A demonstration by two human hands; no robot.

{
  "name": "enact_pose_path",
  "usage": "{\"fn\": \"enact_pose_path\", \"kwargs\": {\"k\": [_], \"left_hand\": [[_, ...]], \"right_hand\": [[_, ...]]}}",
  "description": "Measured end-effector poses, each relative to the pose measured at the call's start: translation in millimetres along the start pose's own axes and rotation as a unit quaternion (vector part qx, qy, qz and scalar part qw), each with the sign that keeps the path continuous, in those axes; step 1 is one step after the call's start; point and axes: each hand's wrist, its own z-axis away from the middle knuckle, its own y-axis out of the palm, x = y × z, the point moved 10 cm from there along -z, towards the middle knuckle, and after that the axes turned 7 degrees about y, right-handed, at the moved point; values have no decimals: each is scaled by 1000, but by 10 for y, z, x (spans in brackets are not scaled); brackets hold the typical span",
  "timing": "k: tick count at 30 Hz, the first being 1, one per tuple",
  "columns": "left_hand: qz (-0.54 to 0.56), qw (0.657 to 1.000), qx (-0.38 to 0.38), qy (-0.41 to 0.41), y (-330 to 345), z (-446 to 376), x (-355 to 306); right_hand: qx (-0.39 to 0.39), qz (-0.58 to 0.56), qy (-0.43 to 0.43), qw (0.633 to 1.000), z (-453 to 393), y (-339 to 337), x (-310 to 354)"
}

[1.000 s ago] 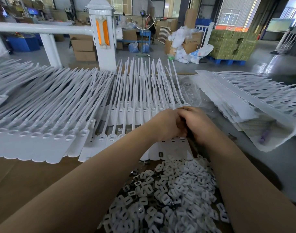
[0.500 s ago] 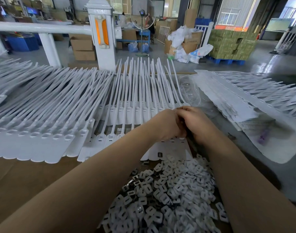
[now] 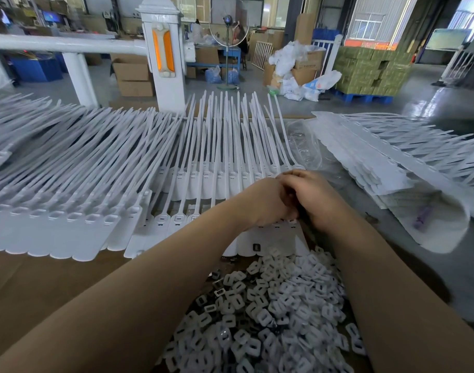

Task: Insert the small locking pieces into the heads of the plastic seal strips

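Rows of white plastic seal strips lie fanned on the cardboard, their flat heads toward me. A heap of small white locking pieces sits close in front of me. My left hand and my right hand meet knuckle to knuckle over the right end of the near row of strip heads. Both hands curl downward and touch each other. Their fingertips, and whatever lies between them, are hidden under the backs of the hands.
More seal strips are stacked at the right, partly in a clear plastic bag. A white barrier post and rail stand behind the table. Brown cardboard covers the near left.
Both hands stay pressed together at the same spot on the strip heads. Only the view shifts slightly.
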Motion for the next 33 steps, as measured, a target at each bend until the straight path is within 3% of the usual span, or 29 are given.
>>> {"fn": "enact_pose_path", "kwargs": {"k": [8, 11, 17, 20, 24, 27, 33], "left_hand": [[-116, 990, 69, 29, 104, -122, -133], [-89, 992, 93, -5, 180, -161, -47], [-133, 988, 29, -77, -8, -187, 137], [-118, 989, 53, -71, 12, -153, 124], [-10, 992, 66, -108, -72, 0, 266], [30, 992, 81, -89, -104, 66, 277], [42, 991, 87, -87, -102, 103, 247]], "right_hand": [[-5, 6, -12, 1000, 40, 2, 35], [-13, 13, -5, 1000, 47, -7, 34], [-14, 18, -3, 1000, 53, -4, 29], [-10, 27, -7, 1000, 47, 5, 34], [1, 42, -15, 999, 16, 13, 39], [-2, 48, -17, 999, 3, 11, 43], [-2, 51, -17, 999, 16, 20, 31]]}}
